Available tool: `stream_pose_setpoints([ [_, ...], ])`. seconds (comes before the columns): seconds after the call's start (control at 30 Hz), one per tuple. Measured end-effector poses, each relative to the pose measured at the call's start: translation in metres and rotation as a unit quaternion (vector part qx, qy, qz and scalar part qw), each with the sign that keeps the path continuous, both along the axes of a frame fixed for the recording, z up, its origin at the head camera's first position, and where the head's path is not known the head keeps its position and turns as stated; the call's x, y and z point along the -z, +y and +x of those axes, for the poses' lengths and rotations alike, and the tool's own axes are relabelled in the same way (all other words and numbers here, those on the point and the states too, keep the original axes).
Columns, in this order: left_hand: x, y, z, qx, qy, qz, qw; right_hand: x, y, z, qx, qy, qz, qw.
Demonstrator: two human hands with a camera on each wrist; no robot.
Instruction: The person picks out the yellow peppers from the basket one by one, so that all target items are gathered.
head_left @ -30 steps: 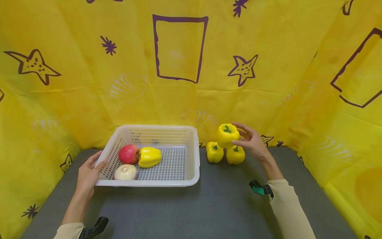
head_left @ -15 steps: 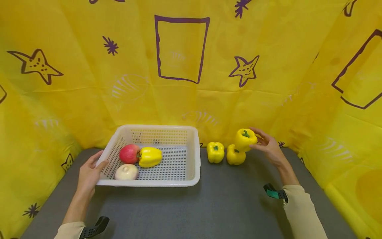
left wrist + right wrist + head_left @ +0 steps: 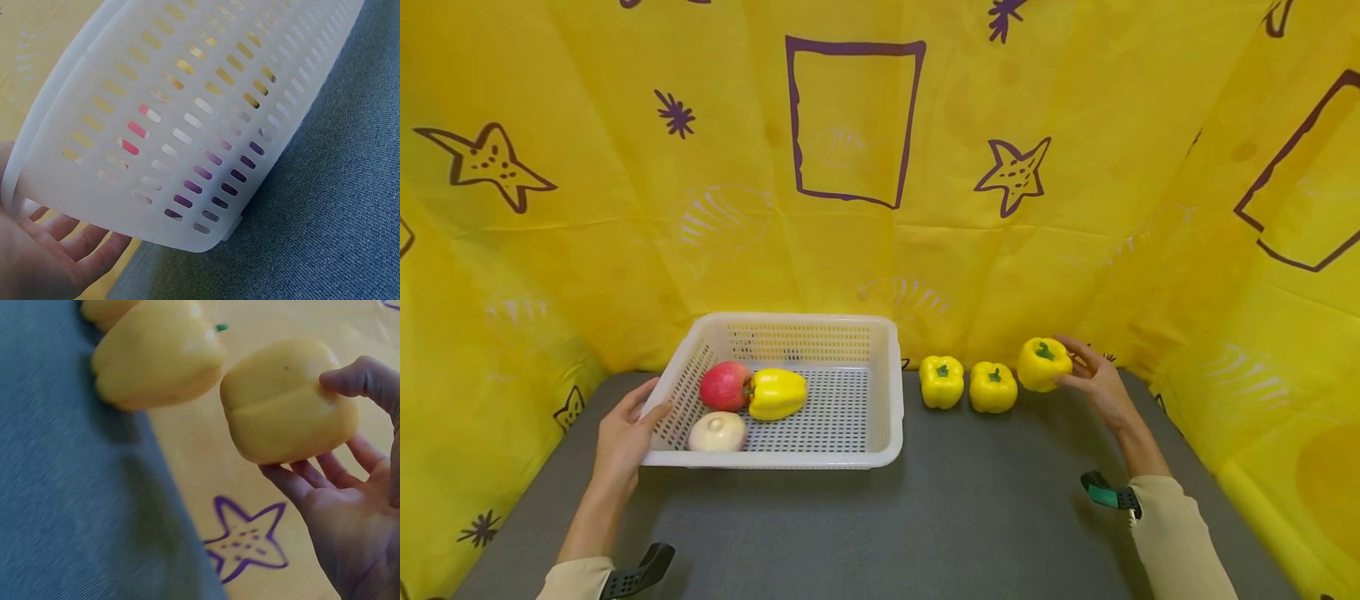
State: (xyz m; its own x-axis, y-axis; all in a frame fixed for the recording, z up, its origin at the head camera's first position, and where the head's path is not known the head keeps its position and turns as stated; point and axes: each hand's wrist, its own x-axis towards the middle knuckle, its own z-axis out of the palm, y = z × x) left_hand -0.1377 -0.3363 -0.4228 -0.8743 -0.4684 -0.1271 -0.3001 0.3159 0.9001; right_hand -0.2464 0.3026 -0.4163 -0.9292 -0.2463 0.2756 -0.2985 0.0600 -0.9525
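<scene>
My left hand [image 3: 623, 429] grips the left end of a white perforated plastic basket [image 3: 775, 459], thumb over the rim and fingers outside. Inside the basket lie a red apple-like fruit [image 3: 724, 386], a yellow bell pepper [image 3: 778, 394] on its side and a pale onion-like bulb [image 3: 718, 432]. My right hand [image 3: 1101, 387] holds another yellow bell pepper [image 3: 1036, 367] between thumb and fingers, stem up and slightly tilted. In the right wrist view this held pepper [image 3: 287, 403] hangs above the table, apart from the standing peppers.
Two yellow bell peppers, a left one [image 3: 942, 383] and a right one [image 3: 993, 388], stand side by side right of the basket. The grey table [image 3: 917, 517] is backed by a yellow patterned cloth [image 3: 850, 258], which also hangs on both sides.
My right hand has carried its bell pepper rightward and down, from above the two standing peppers to the right of them. The left hand and basket have stayed in place.
</scene>
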Motion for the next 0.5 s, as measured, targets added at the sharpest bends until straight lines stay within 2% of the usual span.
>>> stream_pose_setpoints([
  [0.27, 0.000, 0.000, 0.000, 0.003, 0.003, 0.002, 1.0000, 0.025, 0.008, -0.002, 0.031, -0.038, 0.054, 0.9974],
  [0.5, -0.003, 0.002, 0.001, -0.002, -0.009, 0.006, 0.9999, 0.041, 0.012, -0.008, 0.027, -0.052, 0.071, 0.9957],
])
